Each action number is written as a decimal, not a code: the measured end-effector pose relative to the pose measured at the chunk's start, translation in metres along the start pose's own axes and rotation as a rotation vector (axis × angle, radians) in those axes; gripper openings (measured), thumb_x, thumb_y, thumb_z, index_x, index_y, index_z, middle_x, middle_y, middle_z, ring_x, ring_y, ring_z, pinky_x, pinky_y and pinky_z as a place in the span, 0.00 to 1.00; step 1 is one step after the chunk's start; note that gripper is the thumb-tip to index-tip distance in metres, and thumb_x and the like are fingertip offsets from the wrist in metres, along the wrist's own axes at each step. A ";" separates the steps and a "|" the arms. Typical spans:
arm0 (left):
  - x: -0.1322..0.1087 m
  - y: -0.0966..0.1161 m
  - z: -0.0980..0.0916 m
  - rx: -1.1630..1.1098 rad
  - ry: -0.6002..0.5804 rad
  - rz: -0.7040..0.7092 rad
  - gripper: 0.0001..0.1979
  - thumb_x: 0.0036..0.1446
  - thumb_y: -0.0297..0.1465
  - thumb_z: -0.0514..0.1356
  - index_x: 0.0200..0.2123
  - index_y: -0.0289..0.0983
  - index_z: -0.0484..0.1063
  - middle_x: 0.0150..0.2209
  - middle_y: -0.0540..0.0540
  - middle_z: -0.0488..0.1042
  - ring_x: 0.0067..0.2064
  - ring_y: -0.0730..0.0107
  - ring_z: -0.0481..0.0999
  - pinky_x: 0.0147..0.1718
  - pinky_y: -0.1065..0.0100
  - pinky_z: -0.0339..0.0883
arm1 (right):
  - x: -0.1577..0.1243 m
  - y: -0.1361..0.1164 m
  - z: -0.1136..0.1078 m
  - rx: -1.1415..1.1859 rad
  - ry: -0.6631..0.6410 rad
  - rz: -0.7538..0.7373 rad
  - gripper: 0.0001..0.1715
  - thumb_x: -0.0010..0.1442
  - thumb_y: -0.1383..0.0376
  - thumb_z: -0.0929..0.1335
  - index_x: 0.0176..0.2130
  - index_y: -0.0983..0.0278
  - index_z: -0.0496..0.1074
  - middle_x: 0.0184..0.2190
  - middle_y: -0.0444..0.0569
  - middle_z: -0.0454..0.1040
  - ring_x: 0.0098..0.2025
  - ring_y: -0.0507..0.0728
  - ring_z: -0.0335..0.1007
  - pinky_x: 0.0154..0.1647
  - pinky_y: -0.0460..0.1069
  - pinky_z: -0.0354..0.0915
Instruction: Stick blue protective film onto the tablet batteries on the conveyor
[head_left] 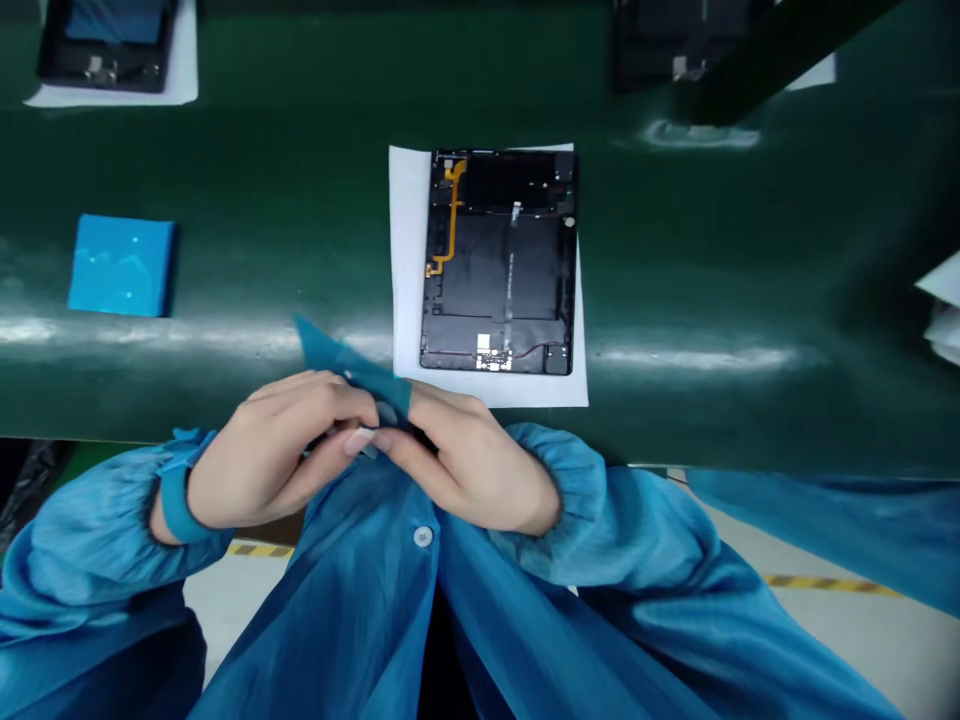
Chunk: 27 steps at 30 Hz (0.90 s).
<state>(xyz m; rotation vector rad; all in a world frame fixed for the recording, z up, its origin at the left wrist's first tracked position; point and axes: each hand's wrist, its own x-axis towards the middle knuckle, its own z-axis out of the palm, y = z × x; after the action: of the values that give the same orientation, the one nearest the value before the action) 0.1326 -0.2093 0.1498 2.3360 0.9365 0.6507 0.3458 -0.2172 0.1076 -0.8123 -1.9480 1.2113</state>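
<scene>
Both hands meet at the table's near edge, pinching a thin blue sheet (337, 355) whose pointed corner sticks up to the left. My left hand (277, 445), with a blue band round the wrist, has its fingers closed on the sheet's lower part. Fingers of my right hand (472, 450) are closed at the sheet's right end, thumb near the left thumb. Just beyond lies an opened black tablet-like device (487, 265), showing an orange flex cable and a small white-marked board. White paper (409, 250) lies under it.
A blue square block (121, 265) rests on the green table (285, 200) at left. Similar black devices lie at the top left (105, 45) and top right (675, 40). A dark bar (787, 55) crosses the top right. White material (946, 300) shows at the right edge.
</scene>
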 end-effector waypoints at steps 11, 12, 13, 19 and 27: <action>0.029 -0.012 -0.029 0.161 -0.062 0.018 0.04 0.63 0.27 0.65 0.42 0.39 0.74 0.36 0.49 0.78 0.36 0.72 0.78 0.35 0.70 0.72 | -0.014 0.011 -0.038 -0.170 0.165 0.074 0.11 0.69 0.66 0.67 0.50 0.62 0.74 0.41 0.48 0.79 0.41 0.54 0.77 0.44 0.49 0.75; 0.030 -0.011 -0.027 0.141 -0.054 0.000 0.05 0.63 0.27 0.64 0.42 0.39 0.75 0.36 0.49 0.78 0.36 0.72 0.78 0.34 0.71 0.72 | -0.015 0.011 -0.039 -0.188 0.210 0.119 0.08 0.68 0.66 0.68 0.47 0.61 0.74 0.37 0.46 0.79 0.37 0.53 0.77 0.41 0.48 0.75; 0.032 -0.011 -0.025 0.134 -0.044 -0.004 0.04 0.63 0.27 0.64 0.42 0.40 0.75 0.35 0.49 0.78 0.36 0.72 0.78 0.34 0.71 0.72 | -0.016 0.011 -0.041 -0.208 0.251 0.157 0.05 0.66 0.65 0.70 0.44 0.60 0.75 0.35 0.44 0.79 0.33 0.52 0.76 0.37 0.47 0.75; 0.049 -0.036 -0.007 0.174 0.264 -0.220 0.13 0.62 0.37 0.66 0.49 0.41 0.74 0.46 0.45 0.79 0.43 0.66 0.79 0.44 0.65 0.74 | -0.011 0.017 -0.077 -0.295 0.457 0.265 0.05 0.59 0.62 0.76 0.33 0.60 0.77 0.29 0.43 0.80 0.27 0.52 0.75 0.31 0.47 0.74; 0.086 -0.051 0.056 0.512 -0.180 -0.515 0.16 0.63 0.40 0.57 0.28 0.37 0.74 0.23 0.45 0.74 0.26 0.63 0.75 0.25 0.66 0.59 | 0.021 0.072 -0.142 0.240 0.595 0.633 0.11 0.53 0.71 0.77 0.26 0.67 0.73 0.17 0.42 0.71 0.18 0.46 0.65 0.19 0.42 0.61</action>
<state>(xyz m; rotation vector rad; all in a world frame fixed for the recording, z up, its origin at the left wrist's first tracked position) 0.1977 -0.1322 0.0959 2.3520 1.6843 -0.0168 0.4598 -0.1049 0.0920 -1.5166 -1.0679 1.3111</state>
